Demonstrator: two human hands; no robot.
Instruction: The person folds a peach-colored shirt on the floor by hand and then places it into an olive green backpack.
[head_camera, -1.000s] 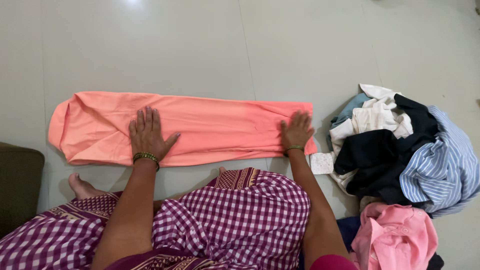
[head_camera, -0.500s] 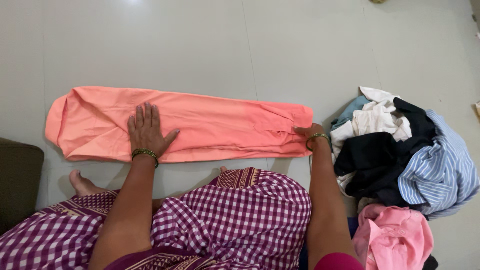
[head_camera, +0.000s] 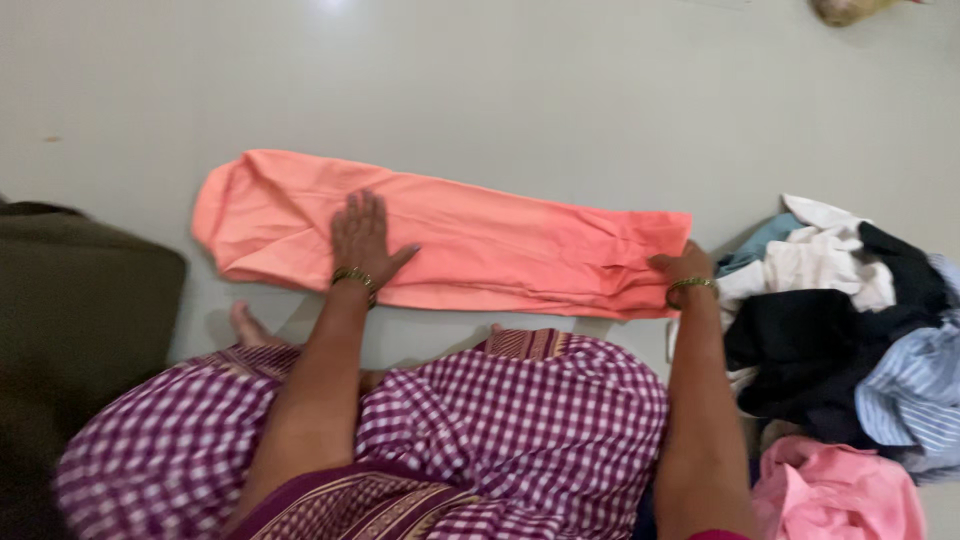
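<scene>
A long, folded strip of salmon-orange cotton cloth lies flat on the pale grey floor, stretching from left to right just in front of the person's knees, which are covered by a purple-and-white checked skirt. The left hand lies palm down on the left half of the cloth, its grip fully spread: four fingers fanned forward, the thumb stuck out to the right, nothing pinched, the whole palm pressing on the fabric. A gold-and-green bangle sits at that wrist, right at the cloth's near edge. The right hand is at the cloth's right end, at its near corner, fingers curled and drawn together on the fabric edge; the picture is blurred, so whether the edge is really pinched between thumb and fingers cannot be told. A similar bangle circles that wrist. Just beside the right hand, to the right, lies a heap of mixed clothes in white, black and blue stripes, with a pink garment nearer the person. A dark olive cushion sits at the left, well apart from the cloth.
</scene>
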